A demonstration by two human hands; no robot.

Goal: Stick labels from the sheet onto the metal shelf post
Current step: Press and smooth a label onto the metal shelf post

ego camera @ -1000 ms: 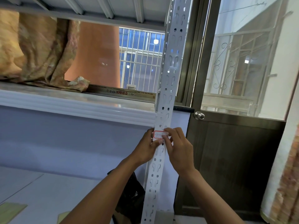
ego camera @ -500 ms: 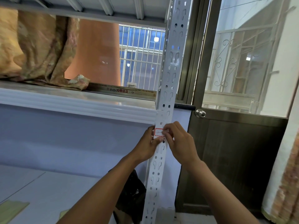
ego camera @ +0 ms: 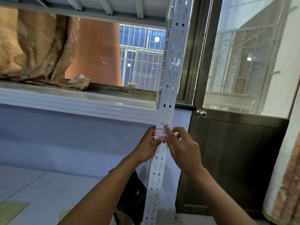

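The white perforated metal shelf post (ego camera: 170, 65) stands upright in the middle of the view. A white label with a red border (ego camera: 159, 132) sits on its front face at about mid height. My left hand (ego camera: 148, 147) wraps the post's left edge just under the label, thumb on the front. My right hand (ego camera: 183, 148) is on the right side, its index fingertip pressed on the label's right end and the other fingers loosely curled and apart. The label sheet is not in view.
A white shelf board (ego camera: 73, 103) runs left from the post, with a crumpled tan cloth (ego camera: 37, 51) on it. A dark door with a round knob (ego camera: 201, 114) stands to the right. A black bag (ego camera: 132, 197) lies behind the post's foot.
My right hand has let go of its pinch on the label and now presses it with the index finger, the other fingers spread. The left hand stays on the post.
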